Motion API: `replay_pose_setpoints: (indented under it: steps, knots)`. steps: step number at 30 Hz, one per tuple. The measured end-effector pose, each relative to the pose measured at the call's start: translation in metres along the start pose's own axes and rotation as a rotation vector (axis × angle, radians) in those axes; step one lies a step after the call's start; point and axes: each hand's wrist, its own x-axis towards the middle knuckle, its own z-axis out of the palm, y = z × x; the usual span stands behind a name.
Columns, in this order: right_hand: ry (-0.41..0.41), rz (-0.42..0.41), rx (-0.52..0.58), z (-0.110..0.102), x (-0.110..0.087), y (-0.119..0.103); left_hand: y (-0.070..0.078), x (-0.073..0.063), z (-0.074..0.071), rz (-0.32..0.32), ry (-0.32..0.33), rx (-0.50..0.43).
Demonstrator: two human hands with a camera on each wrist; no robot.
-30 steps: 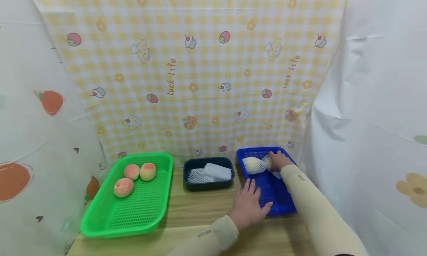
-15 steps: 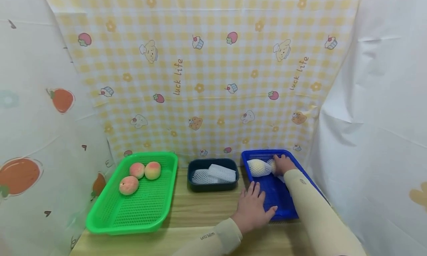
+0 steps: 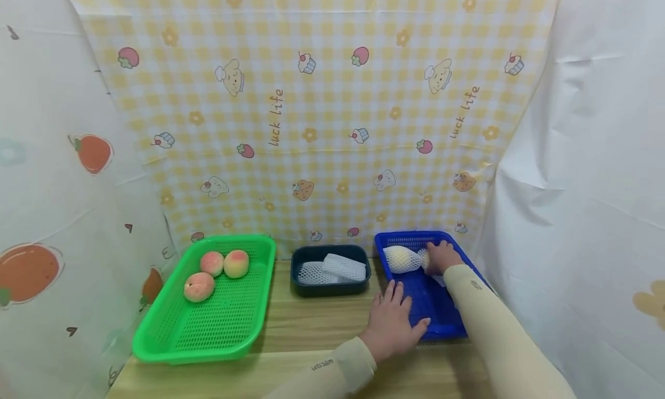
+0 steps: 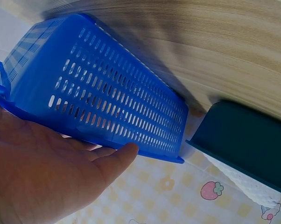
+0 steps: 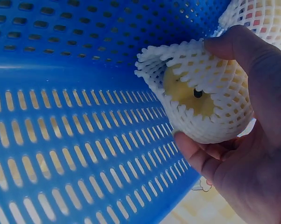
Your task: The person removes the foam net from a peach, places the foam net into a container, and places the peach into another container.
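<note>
My right hand (image 3: 441,256) is at the far right of the blue basket (image 3: 423,298). In the right wrist view, thumb and fingers grip a pale yellow fruit (image 5: 185,93) wrapped in a white foam net (image 5: 210,126), whose open end shows a dark spot on the fruit. Another net-wrapped fruit (image 3: 400,259) lies beside it in the basket. My left hand (image 3: 391,324) rests on the basket's near-left rim, fingers extended. Seen from the left wrist, its fingertips (image 4: 126,151) touch the rim from outside. The far side of the right hand's fruit is hidden.
A dark green box (image 3: 332,291) with white foam nets (image 3: 343,267) stands left of the blue basket. Further left is a green basket (image 3: 223,321) holding three peaches (image 3: 200,287). A checked cloth (image 3: 332,168) hangs behind the wooden table (image 3: 301,324).
The head view has shifted slightly, so everything appears a little further right than a second ago. Both hands keep their places: the right on the wrapped fruit, the left on the rim.
</note>
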Motion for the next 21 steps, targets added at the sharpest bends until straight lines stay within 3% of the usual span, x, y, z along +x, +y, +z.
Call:
replay_pose_setpoints:
  steps: [4, 10, 21]
  knots:
    - [0.035, 0.003, -0.027, -0.013, -0.011, -0.005, 0.001, 0.000, -0.001, 0.003, -0.001, 0.003]
    - [0.125, 0.001, -0.032, -0.048, -0.031, -0.020, 0.001, -0.002, -0.007, -0.004, 0.002, -0.001]
    - [0.181, -0.033, 0.144, -0.075, -0.068, -0.040, -0.001, 0.001, 0.004, 0.001, 0.008, -0.009]
